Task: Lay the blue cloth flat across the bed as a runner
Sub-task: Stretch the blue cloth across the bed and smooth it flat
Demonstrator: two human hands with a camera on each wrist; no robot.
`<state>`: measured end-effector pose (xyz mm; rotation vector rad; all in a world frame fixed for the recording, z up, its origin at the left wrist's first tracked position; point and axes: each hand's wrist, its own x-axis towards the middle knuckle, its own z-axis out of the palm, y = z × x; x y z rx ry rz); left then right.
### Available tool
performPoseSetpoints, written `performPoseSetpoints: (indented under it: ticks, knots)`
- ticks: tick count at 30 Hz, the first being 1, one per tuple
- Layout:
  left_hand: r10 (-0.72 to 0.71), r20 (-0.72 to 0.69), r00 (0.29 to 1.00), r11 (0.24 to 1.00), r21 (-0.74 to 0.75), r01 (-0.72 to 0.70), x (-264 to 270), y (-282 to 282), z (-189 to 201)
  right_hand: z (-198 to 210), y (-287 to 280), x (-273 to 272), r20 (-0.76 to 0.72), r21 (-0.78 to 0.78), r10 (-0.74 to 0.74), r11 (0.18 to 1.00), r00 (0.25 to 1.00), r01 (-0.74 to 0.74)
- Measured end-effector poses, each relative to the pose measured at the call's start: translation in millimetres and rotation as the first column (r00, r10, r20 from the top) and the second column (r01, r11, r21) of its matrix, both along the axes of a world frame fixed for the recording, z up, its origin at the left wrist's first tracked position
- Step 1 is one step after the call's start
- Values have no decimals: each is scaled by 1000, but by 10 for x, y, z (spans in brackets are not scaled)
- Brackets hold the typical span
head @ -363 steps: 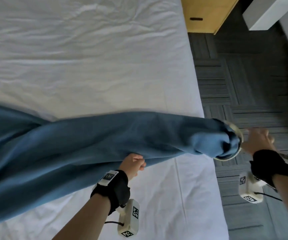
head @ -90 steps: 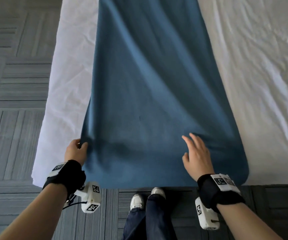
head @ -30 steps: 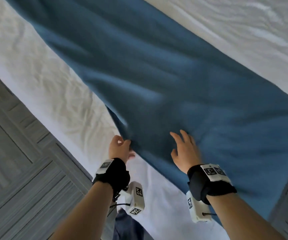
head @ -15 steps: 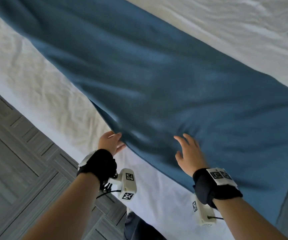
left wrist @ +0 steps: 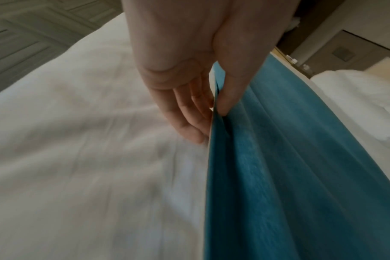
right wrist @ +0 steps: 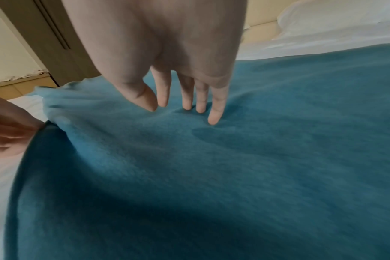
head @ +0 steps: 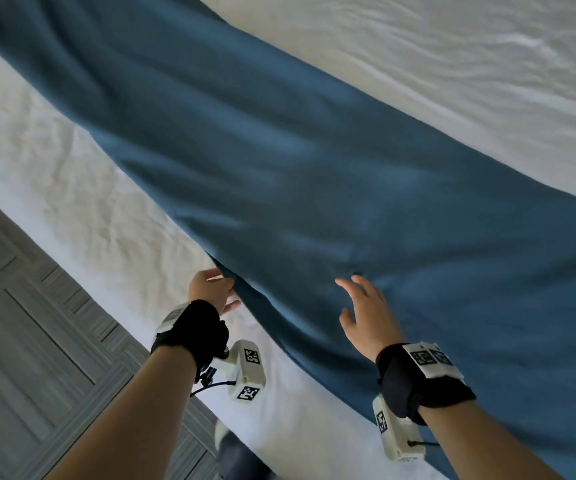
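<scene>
The blue cloth (head: 314,174) stretches as a long band across the white bed (head: 82,216), from the top left to the right edge of the head view. My left hand (head: 212,289) pinches the cloth's near long edge between thumb and fingers (left wrist: 214,105) and lifts it a little off the sheet. My right hand (head: 362,313) lies on top of the cloth (right wrist: 211,176) with straight, spread fingers, whose tips (right wrist: 214,117) press lightly into the fabric. The cloth (left wrist: 289,176) shows soft ripples around both hands.
Grey patterned carpet (head: 20,341) runs along the bed's near side at the lower left. White wrinkled sheet (head: 453,64) lies beyond the cloth. My legs (head: 241,459) stand against the bed's edge. A pillow (left wrist: 356,98) and a wooden door (right wrist: 47,35) show in the wrist views.
Both hands stay on the same stretch of cloth over the last second. The left hand keeps its pinch and has shifted slightly along the edge; the right hand's fingers have spread a little further forward.
</scene>
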<state>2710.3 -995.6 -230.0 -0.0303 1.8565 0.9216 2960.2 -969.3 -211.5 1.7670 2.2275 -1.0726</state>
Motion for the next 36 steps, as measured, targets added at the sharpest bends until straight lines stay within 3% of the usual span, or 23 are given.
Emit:
performPoseSetpoints:
  ticks: [3,8,12,17,22,27,33,36]
  knots:
    - [-81,-63,995,997,-24,80,-243,157,-58,-21,88,-307,0,4,-9,1000,1000,9]
    - [-95,-150,984,994,47,103,-758,551,-154,-73,209,-864,5,55,-73,996,997,73]
    - [-110,-92,990,991,69,117,-1234,746,-136,-98,197,-1390,31,58,-175,983,984,173]
    - [-240,-118,963,971,-12,241,-1756,340,-128,-49,225,-2103,47,70,-198,978,979,194]
    - [-304,-33,952,953,0,304,-1981,36,-127,-10,235,-2659,71,33,-171,985,983,169]
    - [-96,151,984,985,157,72,-2262,460,-85,3,335,-2900,64,14,-150,989,987,150]
    - [64,46,997,962,264,-74,-2651,1006,-61,-51,627,-3065,46,22,-129,991,991,128]
    - [185,129,974,939,268,-214,-2892,1281,-22,-68,878,-3192,37,39,-108,994,994,106]
